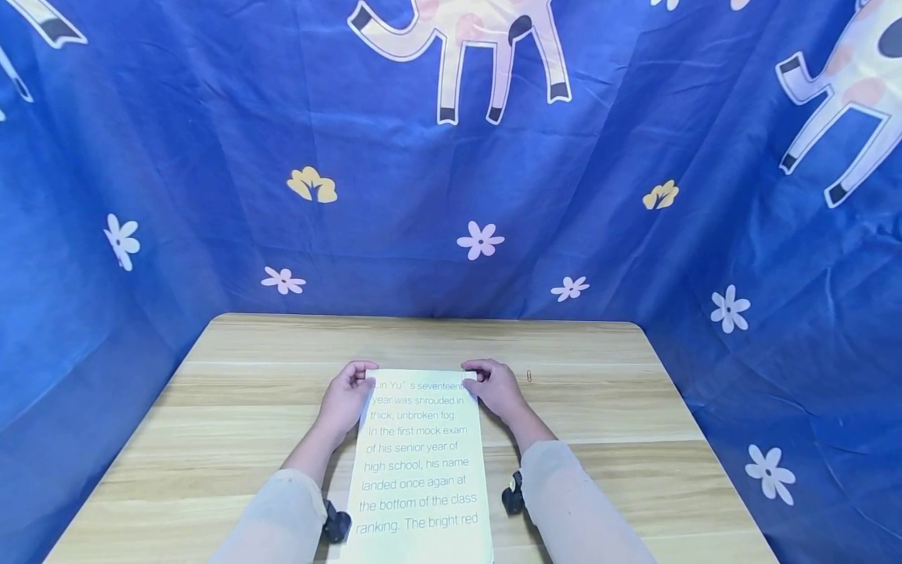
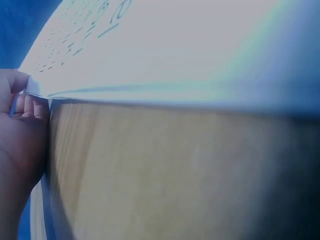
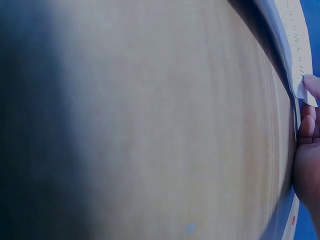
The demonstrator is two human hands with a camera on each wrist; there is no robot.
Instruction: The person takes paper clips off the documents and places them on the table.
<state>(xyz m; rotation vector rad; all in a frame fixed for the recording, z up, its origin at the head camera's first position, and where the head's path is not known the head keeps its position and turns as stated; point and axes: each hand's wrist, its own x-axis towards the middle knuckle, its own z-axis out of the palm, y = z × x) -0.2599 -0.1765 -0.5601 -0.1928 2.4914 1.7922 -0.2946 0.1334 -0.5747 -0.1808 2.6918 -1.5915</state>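
Between the two hands lies a white stack of paper with large printed English text, its top edge toward the back of the table. The left hand pinches its top left corner, thumb on the printed face. At the top right corner, the right hand pinches the paper the same way. In the left wrist view, the paper's long side shows a layered edge raised above the wood. A small red paper clip lies on the table just right of the right hand.
The light wood-grain table has rounded back corners. Behind it and at both sides hangs a blue cloth with cows and flowers. Both forearms wear pale sleeves, with a black wrist camera on the inner side of each.
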